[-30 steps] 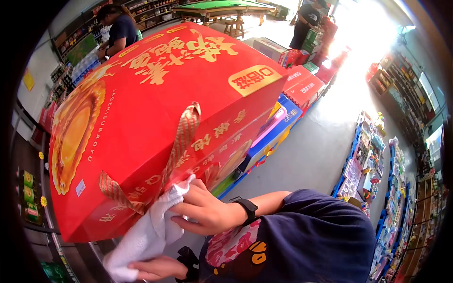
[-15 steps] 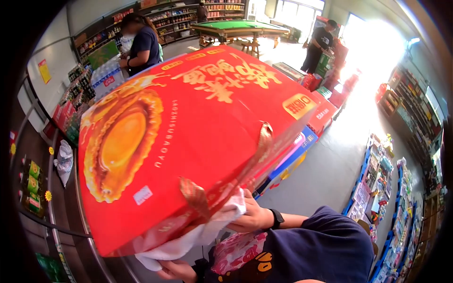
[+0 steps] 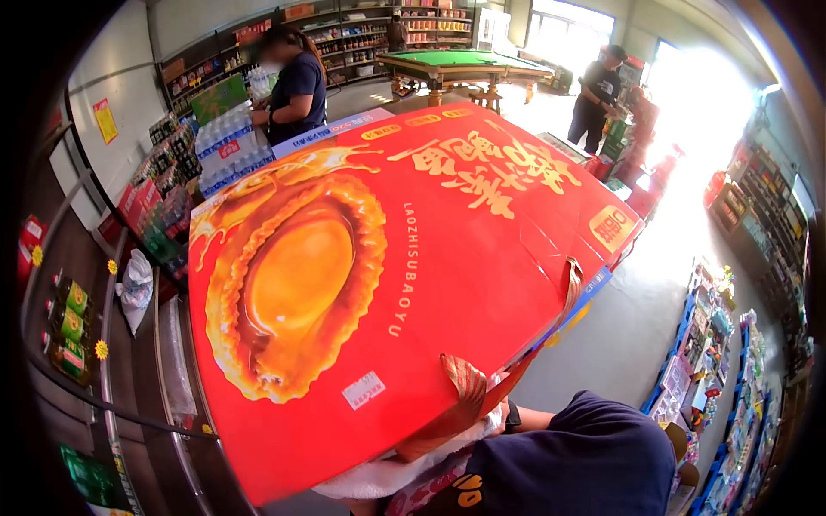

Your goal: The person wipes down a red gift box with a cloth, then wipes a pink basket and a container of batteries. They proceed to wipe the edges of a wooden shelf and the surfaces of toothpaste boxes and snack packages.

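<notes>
A large red gift box [image 3: 482,284] with a golden abalone picture fills the middle of the view, tilted with its printed face up. Ribbon handles [image 3: 465,384] hang on its near edge, and a white price sticker [image 3: 364,390] is on its face. Below that edge a white cloth [image 3: 404,471] shows. My right hand [image 3: 502,413] is mostly hidden behind the box edge beside the cloth, a black band on its wrist. Only a sliver of my left hand [image 3: 360,506] shows under the cloth at the bottom. The fingers of both hands are hidden.
Other boxes lie behind the red one, with bottled water packs [image 3: 231,146] at back left. A person [image 3: 294,90] stands there, another [image 3: 595,99] near the bright doorway. Shelves [image 3: 142,387] run along the left, a green pool table [image 3: 465,58] behind, goods racks [image 3: 688,361] at right.
The red box looks larger and nearer, its near edge lower and further right. It now covers most of my right hand and the cloth. Less of my left hand shows.
</notes>
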`<state>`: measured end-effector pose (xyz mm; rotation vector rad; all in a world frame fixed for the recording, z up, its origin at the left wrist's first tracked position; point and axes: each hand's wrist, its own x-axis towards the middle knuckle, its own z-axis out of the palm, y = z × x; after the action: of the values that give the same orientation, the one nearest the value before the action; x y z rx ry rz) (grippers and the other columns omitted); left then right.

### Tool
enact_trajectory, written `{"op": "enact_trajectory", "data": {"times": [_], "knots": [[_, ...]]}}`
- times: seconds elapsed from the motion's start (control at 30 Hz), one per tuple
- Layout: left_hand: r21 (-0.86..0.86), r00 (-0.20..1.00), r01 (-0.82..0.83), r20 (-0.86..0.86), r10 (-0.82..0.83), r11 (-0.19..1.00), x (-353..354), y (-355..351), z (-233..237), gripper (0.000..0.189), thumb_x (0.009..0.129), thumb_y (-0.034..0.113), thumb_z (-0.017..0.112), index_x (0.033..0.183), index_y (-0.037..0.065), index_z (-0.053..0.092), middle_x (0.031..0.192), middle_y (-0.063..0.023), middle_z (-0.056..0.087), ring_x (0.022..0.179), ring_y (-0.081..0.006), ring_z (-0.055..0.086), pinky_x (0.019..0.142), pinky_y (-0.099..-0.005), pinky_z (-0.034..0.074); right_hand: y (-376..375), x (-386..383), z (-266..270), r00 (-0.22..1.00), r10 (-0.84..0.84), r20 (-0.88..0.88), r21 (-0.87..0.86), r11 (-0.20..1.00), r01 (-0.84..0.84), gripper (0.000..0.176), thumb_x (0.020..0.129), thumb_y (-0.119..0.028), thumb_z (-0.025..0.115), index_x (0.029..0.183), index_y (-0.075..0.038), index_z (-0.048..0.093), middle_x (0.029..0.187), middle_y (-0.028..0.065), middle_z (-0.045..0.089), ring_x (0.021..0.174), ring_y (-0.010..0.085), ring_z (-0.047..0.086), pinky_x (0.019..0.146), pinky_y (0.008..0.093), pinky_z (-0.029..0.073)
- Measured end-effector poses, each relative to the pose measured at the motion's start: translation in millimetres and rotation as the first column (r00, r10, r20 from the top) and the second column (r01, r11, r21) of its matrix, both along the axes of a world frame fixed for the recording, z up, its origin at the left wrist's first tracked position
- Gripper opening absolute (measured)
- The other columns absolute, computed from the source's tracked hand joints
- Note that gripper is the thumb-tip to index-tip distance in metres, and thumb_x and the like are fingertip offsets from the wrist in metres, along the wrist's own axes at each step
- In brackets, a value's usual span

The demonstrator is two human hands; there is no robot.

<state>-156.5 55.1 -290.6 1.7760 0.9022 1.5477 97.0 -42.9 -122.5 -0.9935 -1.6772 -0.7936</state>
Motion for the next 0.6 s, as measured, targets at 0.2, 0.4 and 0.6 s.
{"op": "enact_trajectory", "data": {"times": [0.2, 0.4, 0.6], "knots": [[0.015, 0.994, -0.043, -0.099, 0.045, 0.999, 20, 3, 21, 0.045, 0.092, 0.018, 0.059, 0.13, -0.005, 0.049, 0.132, -0.0228, 0.049, 0.12, -0.0365, 0.049, 0.1, -0.0462, 0.039, 16, -13, -26, 0.98, 0.165, 0.115, -0.141, 0.979, -0.149, 0.016, 0.078, -0.014, 0.063, 0.093, -0.008, 0.067, 0.097, 0.0072, 0.067, 0.077, 0.0234, 0.066, 0.065, 0.0321, 0.048], [0.089, 0.993, 0.014, -0.117, -0.003, 0.996, 63, 8, 46, 0.045, 0.092, 0.019, 0.059, 0.129, -0.005, 0.05, 0.129, -0.0239, 0.051, 0.119, -0.0378, 0.05, 0.099, -0.0466, 0.04, -25, 15, -45, 0.951, 0.242, 0.191, -0.287, 0.94, -0.182, 0.015, 0.081, -0.014, 0.061, 0.094, -0.009, 0.067, 0.099, 0.0069, 0.067, 0.079, 0.0233, 0.066, 0.067, 0.0329, 0.049], [0.142, 0.959, 0.228, -0.201, -0.198, 0.963, 135, -44, 63, 0.044, 0.092, 0.019, 0.059, 0.128, -0.005, 0.05, 0.127, -0.025, 0.052, 0.117, -0.0391, 0.051, 0.097, -0.047, 0.041, -50, 41, -29, 0.953, 0.202, 0.224, -0.141, 0.975, -0.173, 0.017, 0.089, -0.012, 0.054, 0.103, -0.011, 0.065, 0.093, 0.0066, 0.061, 0.079, 0.0207, 0.06, 0.076, 0.0342, 0.047]]}}
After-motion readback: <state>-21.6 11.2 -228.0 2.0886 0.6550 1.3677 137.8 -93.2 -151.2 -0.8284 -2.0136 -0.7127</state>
